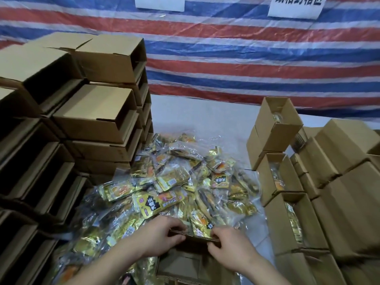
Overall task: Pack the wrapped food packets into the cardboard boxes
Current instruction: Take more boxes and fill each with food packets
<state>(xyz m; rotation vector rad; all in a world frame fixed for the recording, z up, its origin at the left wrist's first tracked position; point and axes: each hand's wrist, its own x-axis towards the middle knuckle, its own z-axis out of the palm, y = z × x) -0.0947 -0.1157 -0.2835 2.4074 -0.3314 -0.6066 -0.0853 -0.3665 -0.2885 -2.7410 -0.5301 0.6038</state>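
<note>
A heap of gold and clear wrapped food packets (176, 182) covers the middle of the table. In front of it, near the bottom of the view, stands an open cardboard box (185, 262). My left hand (158, 237) grips the far rim of that box from the left. On the right, my right hand (228, 243) curls its fingers over the same rim, touching a gold packet (202, 227) that leans against the rim. The box's inside looks dark, and its contents cannot be made out.
Empty cardboard boxes (96, 112) are stacked high on the left, open sides facing right. Boxes holding packets (281, 177) stand in rows on the right, with shut boxes (345, 182) beyond. A red, white and blue striped tarp (246, 58) hangs behind the white table (205, 116).
</note>
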